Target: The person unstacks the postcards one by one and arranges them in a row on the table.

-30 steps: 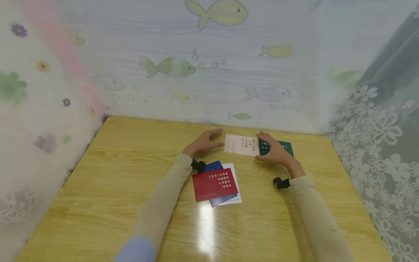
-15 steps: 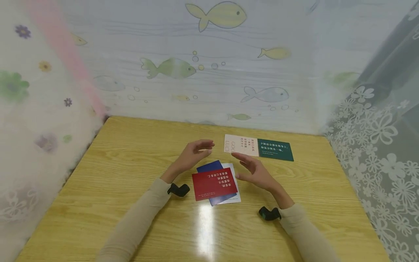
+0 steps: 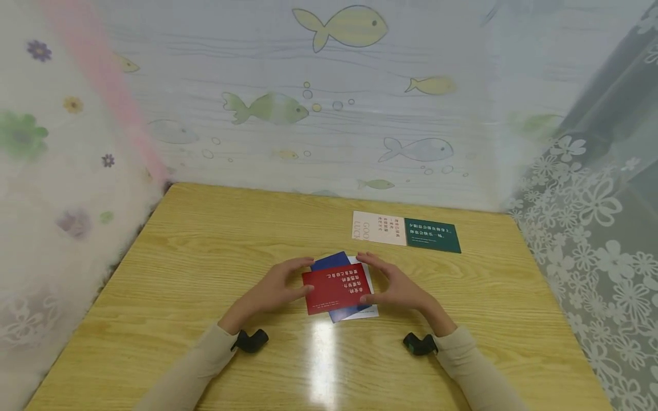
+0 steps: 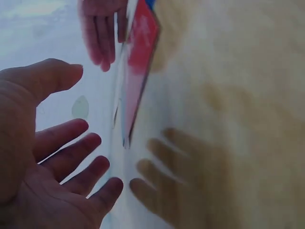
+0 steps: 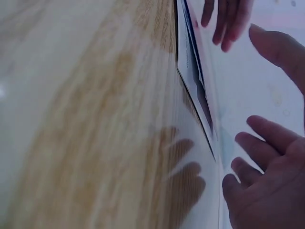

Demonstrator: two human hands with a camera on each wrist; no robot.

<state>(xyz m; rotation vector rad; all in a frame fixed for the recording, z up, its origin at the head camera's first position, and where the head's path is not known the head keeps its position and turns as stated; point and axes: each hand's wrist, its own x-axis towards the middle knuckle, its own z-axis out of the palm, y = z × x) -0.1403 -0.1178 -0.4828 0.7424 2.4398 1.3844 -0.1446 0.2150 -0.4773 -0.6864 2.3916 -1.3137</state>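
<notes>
A red card (image 3: 334, 288) with white writing tops a loose pile at the middle of the table. Beneath it a blue card (image 3: 329, 261) and a white card (image 3: 374, 313) stick out at different angles. My left hand (image 3: 272, 288) is at the pile's left side, thumb and fingers spread apart. On the opposite side my right hand (image 3: 401, 288) is spread likewise, its thumb over the pile's right edge in the head view. Both wrist views show the left hand (image 4: 66, 157) and right hand (image 5: 267, 167) holding nothing, fingers a little off the cards.
Farther back, a pale pink card (image 3: 377, 227) and a dark green card (image 3: 433, 234) lie end to end on the wooden table (image 3: 216, 228). Behind the table hangs a fish-patterned curtain (image 3: 329, 137); lace fabric (image 3: 606, 257) borders the right side.
Both hands have left the pink and green cards, drawn back toward me and come to either side of the pile. The right hand no longer covers the green card. The pile looks unmoved.
</notes>
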